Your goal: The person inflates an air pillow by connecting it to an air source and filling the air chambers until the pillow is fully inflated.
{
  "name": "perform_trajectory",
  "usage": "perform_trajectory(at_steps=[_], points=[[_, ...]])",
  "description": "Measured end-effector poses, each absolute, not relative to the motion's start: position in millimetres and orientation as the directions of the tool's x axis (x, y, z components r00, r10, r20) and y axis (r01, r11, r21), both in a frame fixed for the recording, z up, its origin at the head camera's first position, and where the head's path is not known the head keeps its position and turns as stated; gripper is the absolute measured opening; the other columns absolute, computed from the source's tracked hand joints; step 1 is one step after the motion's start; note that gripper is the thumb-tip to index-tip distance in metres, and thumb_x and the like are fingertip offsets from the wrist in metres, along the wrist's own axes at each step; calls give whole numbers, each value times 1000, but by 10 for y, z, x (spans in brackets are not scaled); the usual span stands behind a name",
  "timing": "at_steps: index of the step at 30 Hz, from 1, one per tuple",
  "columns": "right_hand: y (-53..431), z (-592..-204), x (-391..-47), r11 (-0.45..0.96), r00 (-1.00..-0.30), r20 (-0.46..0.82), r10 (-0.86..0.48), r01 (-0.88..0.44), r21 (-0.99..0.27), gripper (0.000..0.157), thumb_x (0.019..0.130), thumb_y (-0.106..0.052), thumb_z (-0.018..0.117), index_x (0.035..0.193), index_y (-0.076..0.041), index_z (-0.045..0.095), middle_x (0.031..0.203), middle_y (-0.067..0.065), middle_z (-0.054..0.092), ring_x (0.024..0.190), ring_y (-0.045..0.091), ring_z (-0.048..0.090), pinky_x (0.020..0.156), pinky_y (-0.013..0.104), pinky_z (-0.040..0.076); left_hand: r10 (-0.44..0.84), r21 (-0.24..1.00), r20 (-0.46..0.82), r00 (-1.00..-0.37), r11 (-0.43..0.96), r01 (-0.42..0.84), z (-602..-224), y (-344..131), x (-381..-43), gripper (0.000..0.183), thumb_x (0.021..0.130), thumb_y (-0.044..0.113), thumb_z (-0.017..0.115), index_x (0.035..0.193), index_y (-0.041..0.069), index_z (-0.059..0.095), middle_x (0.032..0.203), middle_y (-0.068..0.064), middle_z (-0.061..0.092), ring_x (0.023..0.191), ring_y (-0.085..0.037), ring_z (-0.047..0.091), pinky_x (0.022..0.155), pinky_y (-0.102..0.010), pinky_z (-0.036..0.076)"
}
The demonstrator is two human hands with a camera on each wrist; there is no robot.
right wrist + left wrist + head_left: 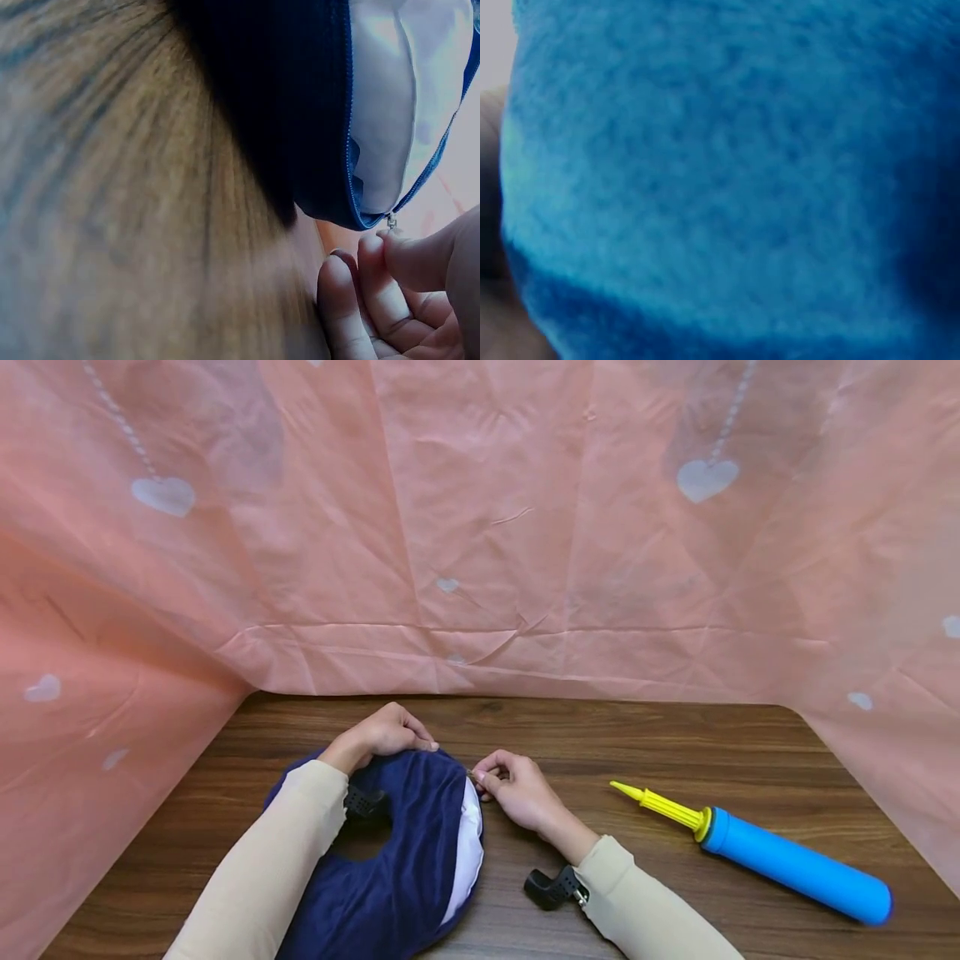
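Note:
A navy, plush ring-shaped cushion (420, 818) lies on the table at the left of the head view. Its zipper (349, 112) is partly undone along the outer rim, baring a shiny white inner (468, 847). My left hand (392, 731) grips the cushion's far edge, thumb and fingertips near the zipper's end. With thumb and forefinger, my right hand (521, 789) pinches the small metal zipper pull (391, 221) at the far end of the opening. Blurred blue plush (720, 150) fills most of the left wrist view.
A blue hand pump (795, 862) with a yellow nozzle (667, 808) lies to the right on the wooden table (570, 727). Pink cloth (480, 527) with white hearts hangs behind and along both sides. Black wrist cameras (551, 889) hang from the sleeves.

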State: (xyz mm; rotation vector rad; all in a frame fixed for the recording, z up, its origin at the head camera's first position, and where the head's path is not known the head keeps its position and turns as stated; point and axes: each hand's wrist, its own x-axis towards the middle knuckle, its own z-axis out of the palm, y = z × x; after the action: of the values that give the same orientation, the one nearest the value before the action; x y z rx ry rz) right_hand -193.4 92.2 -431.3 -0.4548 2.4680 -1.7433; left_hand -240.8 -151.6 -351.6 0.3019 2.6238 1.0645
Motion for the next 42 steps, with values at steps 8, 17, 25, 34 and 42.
perform_trajectory(at_steps=[8, 17, 25, 34, 42], points=[[965, -4290, -1840, 372, -956, 106, -273, -207, -905, 7, 103, -4, 67, 100, -1, 72, 85, 7, 73, 69, 11, 64, 66, 23, 54, 319, 688, -184, -930, 718, 110, -3550, -1493, -2441, 21, 97, 22, 78, 107, 6, 87, 111, -9, 83, 107, -16, 70, 90, -24, 51], [1031, -4244, -1703, 509, -952, 209, -225, -297, -808, 8, 99, -4, 70, 96, -10, 74, 81, -2, 71, 69, 4, 60, 65, 21, 47, 302, 693, -197, -933, 716, 86, -3519, -1431, -2438, 21, 99, 22, 77, 108, 6, 87, 112, -9, 83, 106, -16, 69, 93, -27, 51], [1129, -4199, -1495, 560, -896, 368, -248, -442, -700, 16, 97, 0, 72, 91, -14, 71, 83, -6, 68, 76, 2, 58, 73, 22, 50, 286, 712, -205, -936, 700, 58, -3508, -1423, -2434, 21, 100, 22, 76, 108, 6, 86, 116, -10, 82, 109, -19, 69, 93, -28, 51], [1192, -4197, -1209, 548, -788, 547, -284, -601, -582, 21, 91, 6, 75, 88, -14, 69, 84, -7, 68, 77, -1, 59, 72, 22, 53, 276, 721, -181, -944, 690, 63, -3514, -1437, -2459, 23, 99, 22, 77, 109, 3, 86, 116, -13, 82, 110, -21, 69, 92, -28, 52], [1248, -4194, -899, 538, -694, 655, -299, -690, -485, 25, 89, 9, 76, 91, -14, 67, 87, -10, 66, 80, -4, 57, 71, 15, 50, 218, 732, -190, -957, 682, 10, -3507, -1521, -2480, 25, 103, 24, 73, 114, 4, 85, 123, -14, 80, 114, -28, 69, 96, -36, 55]])
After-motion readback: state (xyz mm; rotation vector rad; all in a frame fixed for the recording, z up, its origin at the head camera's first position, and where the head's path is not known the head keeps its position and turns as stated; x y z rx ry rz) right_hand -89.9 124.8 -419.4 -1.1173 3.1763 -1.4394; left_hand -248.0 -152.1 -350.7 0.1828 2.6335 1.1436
